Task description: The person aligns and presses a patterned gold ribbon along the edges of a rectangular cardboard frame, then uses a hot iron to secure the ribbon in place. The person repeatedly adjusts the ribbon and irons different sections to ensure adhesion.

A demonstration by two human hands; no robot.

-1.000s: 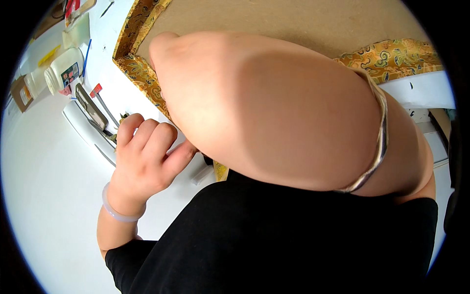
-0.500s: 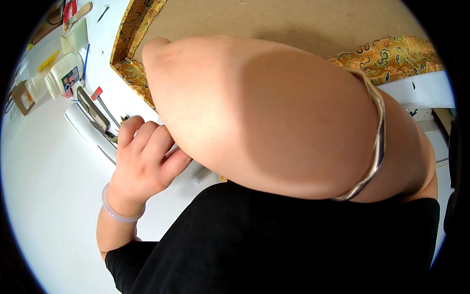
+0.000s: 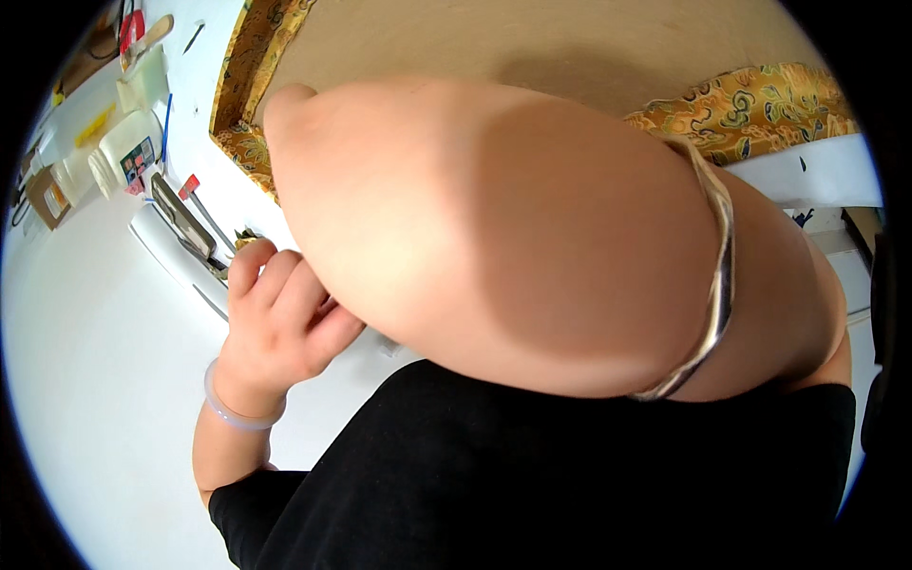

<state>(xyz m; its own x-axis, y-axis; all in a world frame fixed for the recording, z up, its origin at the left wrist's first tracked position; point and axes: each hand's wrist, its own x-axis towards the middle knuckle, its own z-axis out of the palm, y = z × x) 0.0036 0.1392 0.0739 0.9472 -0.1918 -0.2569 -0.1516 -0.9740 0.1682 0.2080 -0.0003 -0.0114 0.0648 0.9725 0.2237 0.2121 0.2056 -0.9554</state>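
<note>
Very close to the camera, my right hand (image 3: 408, 209) fills the middle of the head view, with a twisted silver bangle on its wrist. Its fingers are turned out of sight, so whatever they hold is hidden. Left of it, my left hand (image 3: 275, 323) has its fingers curled closed, a pale bracelet round the wrist. Its fingertips pass behind the right hand, and I cannot make out what is in them. Beyond both lies a brown board (image 3: 408, 43) with gold patterned fabric (image 3: 736, 109) along its edges. A small gold and dark scrap (image 3: 249, 237) shows just above the left hand's fingers.
A white table (image 3: 104, 380) spreads to the left. On it are a phone-like flat dark thing (image 3: 183, 217), a red-tipped tool (image 3: 204, 209), a white plastic bottle (image 3: 131, 147), a wooden-handled brush (image 3: 150, 38) and a small brown box (image 3: 47, 197).
My right hand has shifted slightly left and down in the view. The left hand stays curled in nearly the same place. The board's edge appears slightly further left.
</note>
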